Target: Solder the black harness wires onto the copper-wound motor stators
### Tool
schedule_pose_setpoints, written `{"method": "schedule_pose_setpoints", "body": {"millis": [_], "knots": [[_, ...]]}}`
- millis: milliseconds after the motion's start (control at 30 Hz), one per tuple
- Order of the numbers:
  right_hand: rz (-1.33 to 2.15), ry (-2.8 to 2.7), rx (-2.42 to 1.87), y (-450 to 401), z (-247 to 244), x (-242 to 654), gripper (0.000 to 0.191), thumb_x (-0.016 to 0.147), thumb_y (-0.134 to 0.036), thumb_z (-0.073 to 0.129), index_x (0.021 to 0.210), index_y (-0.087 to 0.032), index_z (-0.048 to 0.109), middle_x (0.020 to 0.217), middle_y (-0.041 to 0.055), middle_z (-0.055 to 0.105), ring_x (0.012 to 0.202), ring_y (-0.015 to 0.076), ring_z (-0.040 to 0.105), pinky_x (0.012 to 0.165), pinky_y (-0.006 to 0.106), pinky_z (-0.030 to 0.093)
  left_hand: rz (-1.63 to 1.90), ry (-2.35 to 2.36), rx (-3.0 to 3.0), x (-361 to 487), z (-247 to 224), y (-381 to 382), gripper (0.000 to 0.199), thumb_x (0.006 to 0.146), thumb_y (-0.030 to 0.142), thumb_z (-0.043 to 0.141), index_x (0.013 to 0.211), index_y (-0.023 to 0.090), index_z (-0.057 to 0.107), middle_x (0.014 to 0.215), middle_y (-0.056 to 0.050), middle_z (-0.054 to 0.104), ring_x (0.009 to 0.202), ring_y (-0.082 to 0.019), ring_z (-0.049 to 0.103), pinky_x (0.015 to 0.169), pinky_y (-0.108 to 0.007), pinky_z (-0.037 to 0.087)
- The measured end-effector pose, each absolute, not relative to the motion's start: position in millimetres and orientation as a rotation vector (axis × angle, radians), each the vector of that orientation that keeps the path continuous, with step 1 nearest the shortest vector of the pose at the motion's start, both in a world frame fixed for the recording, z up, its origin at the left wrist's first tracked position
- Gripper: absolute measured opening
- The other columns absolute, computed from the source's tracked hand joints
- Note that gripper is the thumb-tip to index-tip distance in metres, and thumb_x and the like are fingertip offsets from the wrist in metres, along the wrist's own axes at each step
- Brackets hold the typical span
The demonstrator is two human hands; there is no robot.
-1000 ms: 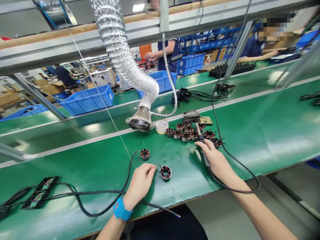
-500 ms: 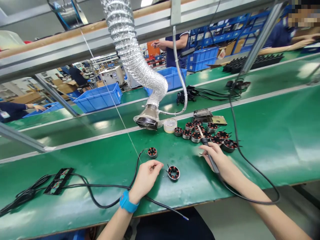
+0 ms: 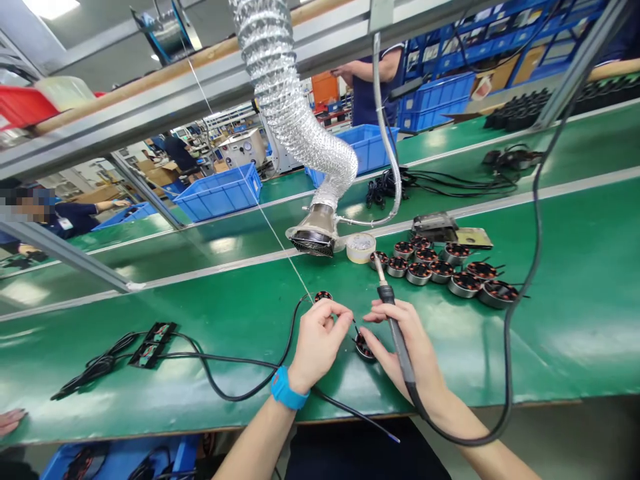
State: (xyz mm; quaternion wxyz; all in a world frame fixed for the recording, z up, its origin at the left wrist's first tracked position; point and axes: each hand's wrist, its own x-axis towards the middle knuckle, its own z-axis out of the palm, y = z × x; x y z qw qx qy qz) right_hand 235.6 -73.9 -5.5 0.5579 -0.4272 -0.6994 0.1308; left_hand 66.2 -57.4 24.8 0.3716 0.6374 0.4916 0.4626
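In my right hand (image 3: 413,353) lies a soldering iron (image 3: 397,337), its tip pointing up and away. My right thumb and forefinger are spread beside a small motor stator (image 3: 365,349), a ring with copper-coloured windings and short black leads. My left hand (image 3: 320,340), with a blue wristband (image 3: 289,390), pinches thin solder wire (image 3: 273,230) coming down from a spool (image 3: 173,33). Its fingertips are just left of that stator's leads. Another stator (image 3: 323,295) shows partly behind my left hand, next to a black cable (image 3: 295,340).
Several stators (image 3: 465,283) cluster at right beside a roll of tape (image 3: 361,248). A fume extraction duct (image 3: 320,230) hangs over the green bench (image 3: 225,407). Left lie coiled cables (image 3: 103,363) and a dark strip (image 3: 153,345). At the left edge another person's hand (image 3: 11,421) shows.
My right hand has come left with the soldering iron, up to the near stator. My left hand has moved right, closer to its leads. The view has shifted as well.
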Motion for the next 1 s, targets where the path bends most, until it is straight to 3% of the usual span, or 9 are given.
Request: {"method": "schedule_pose_setpoints", "body": {"millis": [200, 400, 767, 1000], "knots": [[0.315, -1.702, -1.206, -89, -39, 239, 0.055, 0.082, -0.031, 0.077, 0.128, -0.025, 0.048, 0.124, 0.0106, 0.049, 0.108, 0.0264, 0.061, 0.090, 0.041, 0.055, 1.139, 1.250, 1.489, 65, 11, -45, 0.020, 0.089, 0.032, 0.065, 0.087, 0.014, 0.073, 0.083, -0.005, 0.072, 0.075, -0.015, 0.061, 0.072, -0.025, 0.047], [0.373, -1.703, -1.182, -89, -46, 237, 0.050, 0.086, -0.025, 0.072, 0.129, -0.026, 0.047, 0.124, 0.0092, 0.047, 0.094, 0.0200, 0.066, 0.086, 0.037, 0.059, 1.134, 1.232, 1.498, 69, 8, -47, 0.018, 0.088, 0.031, 0.066, 0.086, 0.015, 0.074, 0.086, -0.006, 0.075, 0.082, -0.018, 0.066, 0.079, -0.027, 0.051], [0.396, -1.672, -1.143, -87, -47, 238, 0.050, 0.085, -0.021, 0.072, 0.128, -0.026, 0.046, 0.121, 0.0095, 0.050, 0.103, 0.0226, 0.067, 0.088, 0.037, 0.061, 1.128, 1.222, 1.470, 70, 9, -49, 0.017, 0.086, 0.029, 0.067, 0.085, 0.014, 0.075, 0.086, -0.008, 0.076, 0.082, -0.019, 0.068, 0.080, -0.028, 0.052], [0.404, -1.671, -1.139, -88, -46, 238, 0.049, 0.085, -0.023, 0.073, 0.127, -0.025, 0.047, 0.121, 0.0090, 0.049, 0.098, 0.0202, 0.068, 0.089, 0.035, 0.060, 1.153, 1.223, 1.429, 67, 11, -50, 0.019, 0.086, 0.030, 0.067, 0.084, 0.012, 0.074, 0.086, -0.010, 0.076, 0.081, -0.019, 0.068, 0.078, -0.028, 0.052]]}}
